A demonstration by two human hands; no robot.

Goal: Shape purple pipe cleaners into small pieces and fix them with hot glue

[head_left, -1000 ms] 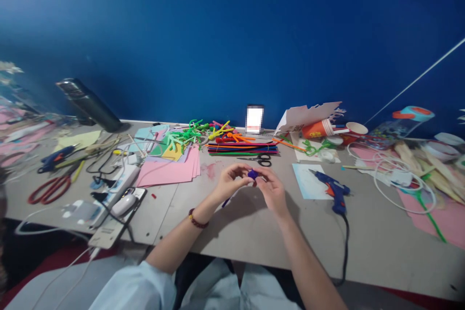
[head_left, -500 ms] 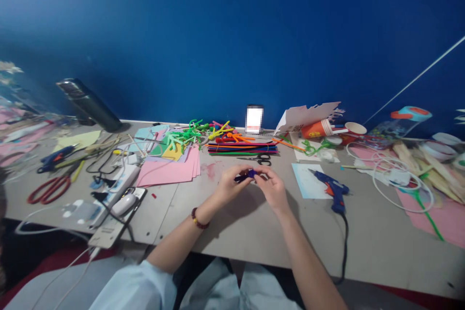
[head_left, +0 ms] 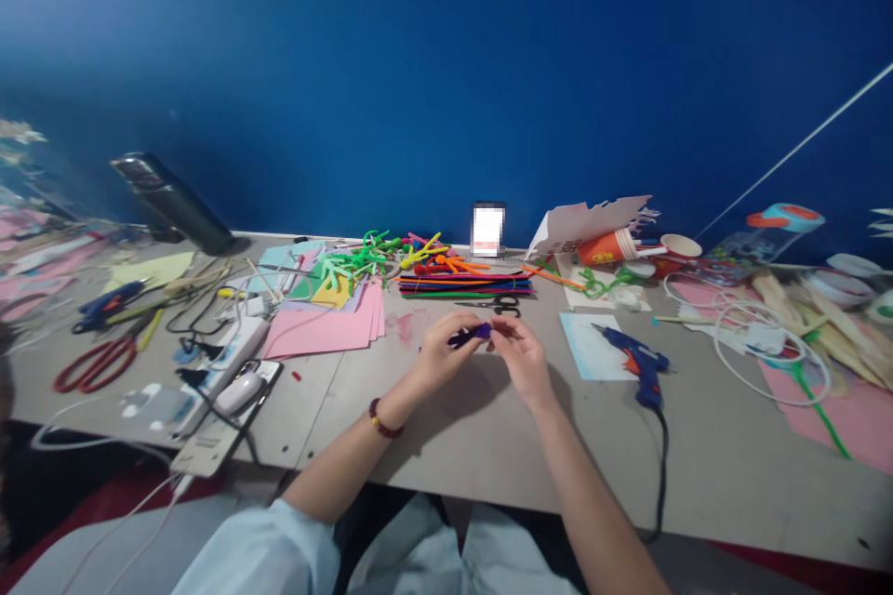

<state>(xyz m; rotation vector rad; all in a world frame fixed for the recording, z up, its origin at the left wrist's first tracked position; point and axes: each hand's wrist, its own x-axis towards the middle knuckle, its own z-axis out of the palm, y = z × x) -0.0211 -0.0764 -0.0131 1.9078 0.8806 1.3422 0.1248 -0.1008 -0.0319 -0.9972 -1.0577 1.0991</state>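
Note:
Above the middle of the table, my left hand [head_left: 446, 349] pinches a dark purple pipe cleaner [head_left: 483, 331], which looks bent into a small bundle. My right hand [head_left: 520, 355] grips the same piece at its right end, fingertips close to those of the left. Much of it is hidden behind my fingers. Just beyond my hands lie black-handled scissors [head_left: 507, 305]. Behind these rests a bundle of straight pipe cleaners [head_left: 464, 285] in several colours. Bent green pipe cleaners [head_left: 369, 253] are heaped to its left.
A blue glue gun [head_left: 638, 363] rests on light blue paper at right, its cord running off the front edge. Left are pink paper sheets [head_left: 325, 332], a power strip [head_left: 233, 353], a phone [head_left: 209, 446] and red-handled scissors [head_left: 98, 364]. A lit screen [head_left: 487, 231] stands against the wall.
My right fingertips have shifted slightly on the purple pipe cleaner, and a little more of its purple end shows. My left hand stays almost still.

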